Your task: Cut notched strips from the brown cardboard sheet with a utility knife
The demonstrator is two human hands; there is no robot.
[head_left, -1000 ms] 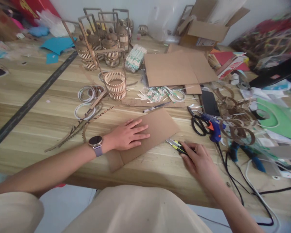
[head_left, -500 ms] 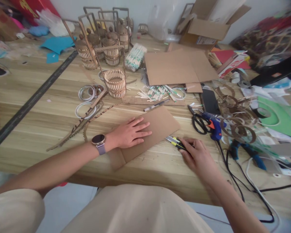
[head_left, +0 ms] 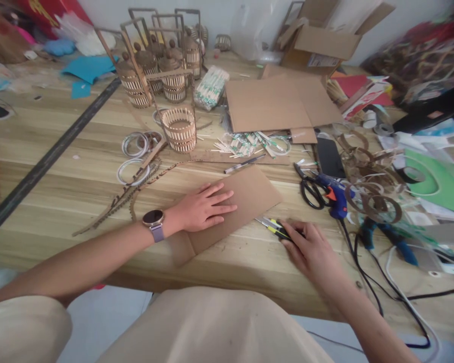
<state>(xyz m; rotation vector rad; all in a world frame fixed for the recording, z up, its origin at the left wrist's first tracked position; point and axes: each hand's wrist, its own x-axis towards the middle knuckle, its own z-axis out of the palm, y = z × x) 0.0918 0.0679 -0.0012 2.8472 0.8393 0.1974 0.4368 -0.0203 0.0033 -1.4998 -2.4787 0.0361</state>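
A piece of brown cardboard (head_left: 255, 194) lies at a slant on the wooden table in front of me. My left hand (head_left: 208, 206) rests flat on it with the fingers spread; a watch (head_left: 153, 218) is on that wrist. My right hand (head_left: 306, 249) is closed around a yellow and black utility knife (head_left: 278, 229). The knife's blade is out and points left, its tip close to the cardboard's near edge; whether it touches cannot be made out. Above the cardboard lies a pen (head_left: 244, 164).
Black scissors (head_left: 312, 194), a blue glue gun (head_left: 337, 196), a phone (head_left: 330, 157) and curled cardboard strips (head_left: 382, 207) crowd the right. Behind stand a small stick basket (head_left: 179, 130), several lidded ones and cardboard sheets (head_left: 267, 106). Tape rolls (head_left: 133, 172) lie left. Cables run at lower right.
My right hand has shifted slightly down with the utility knife, so the blade sits a little lower by the cardboard's near edge. The left hand and cardboard have stayed put.
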